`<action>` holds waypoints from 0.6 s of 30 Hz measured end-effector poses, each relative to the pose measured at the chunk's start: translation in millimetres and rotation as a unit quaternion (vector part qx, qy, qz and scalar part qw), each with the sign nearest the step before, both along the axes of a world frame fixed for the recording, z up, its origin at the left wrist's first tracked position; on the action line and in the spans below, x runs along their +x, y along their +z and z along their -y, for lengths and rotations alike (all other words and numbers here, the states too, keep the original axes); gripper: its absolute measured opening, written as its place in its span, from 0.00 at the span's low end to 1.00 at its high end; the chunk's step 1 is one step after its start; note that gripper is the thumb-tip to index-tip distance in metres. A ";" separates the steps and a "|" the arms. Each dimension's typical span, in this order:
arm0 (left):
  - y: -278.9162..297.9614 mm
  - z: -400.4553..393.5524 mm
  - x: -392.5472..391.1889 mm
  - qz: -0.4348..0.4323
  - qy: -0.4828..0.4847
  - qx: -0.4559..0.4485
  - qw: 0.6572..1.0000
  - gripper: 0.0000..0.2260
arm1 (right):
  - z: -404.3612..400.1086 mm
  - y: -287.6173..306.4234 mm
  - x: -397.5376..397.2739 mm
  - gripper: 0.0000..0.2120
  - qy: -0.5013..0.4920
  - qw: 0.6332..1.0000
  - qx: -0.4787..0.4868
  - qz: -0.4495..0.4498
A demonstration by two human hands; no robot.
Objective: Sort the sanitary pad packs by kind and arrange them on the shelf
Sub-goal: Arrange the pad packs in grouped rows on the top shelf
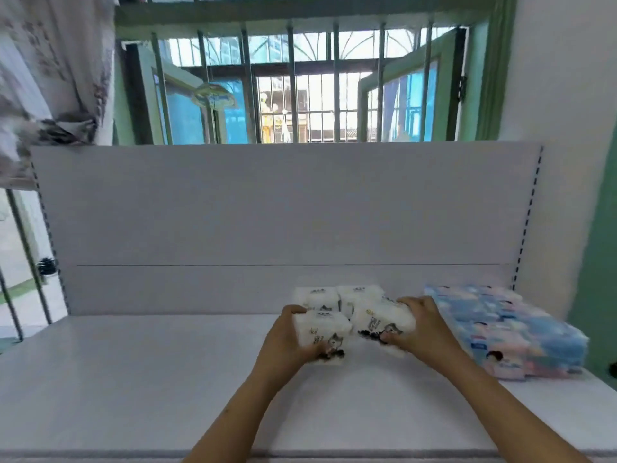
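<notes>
**Two white packs in hand on the shelf**

Both hands are out over the white shelf (133, 379), each closed round one white pack. The left hand (283, 335) grips the left pack (325, 335) from its left side, fingers curled over the top edge and thumb underneath near the dark cartoon print. The right hand (419, 329) grips the right pack (377, 320) from its right side, fingers wrapped over the far edge and thumb pressed on the front face. The two held packs sit side by side, nearly touching, the right one tilted a little. Whether they rest on the shelf or are lifted just off it cannot be told.

Directly behind them, against the back panel (267, 212), stand two more white packs (337, 295) of the same kind, side by side and close together. Just to the right of the right hand lies a block of blue packs (507, 332) with blue and pink printing, several laid in rows and stacked, reaching from the back panel toward the front. The blur keeps the exact count from being read. The white group and the blue block are near each other, with the right hand between them.

Above the back panel is a barred window (310, 88) with green frames; a patterned curtain (50, 78) hangs at the upper left.
</notes>
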State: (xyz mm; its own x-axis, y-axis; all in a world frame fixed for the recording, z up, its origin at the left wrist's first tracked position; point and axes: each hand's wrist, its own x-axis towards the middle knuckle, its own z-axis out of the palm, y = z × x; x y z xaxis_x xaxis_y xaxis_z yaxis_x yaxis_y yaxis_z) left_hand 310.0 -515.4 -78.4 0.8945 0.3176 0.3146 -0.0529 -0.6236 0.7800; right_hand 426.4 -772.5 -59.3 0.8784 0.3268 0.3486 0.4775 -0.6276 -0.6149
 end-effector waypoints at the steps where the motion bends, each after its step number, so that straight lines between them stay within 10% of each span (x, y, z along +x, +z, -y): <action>1: 0.5 -5.0 11.5 -0.012 0.002 0.015 1.000 0.32 | -5.5 0.5 16.4 0.37 0.008 1.000 -0.007 0.002; 12: -21.7 -37.3 80.8 -0.002 0.010 -0.017 1.000 0.43 | -36.8 -45.8 84.4 0.48 0.136 0.980 0.116 -0.091; 18: -36.1 -36.9 84.2 0.003 0.018 -0.084 0.996 0.44 | -44.0 -50.1 81.7 0.42 0.134 0.987 0.087 0.015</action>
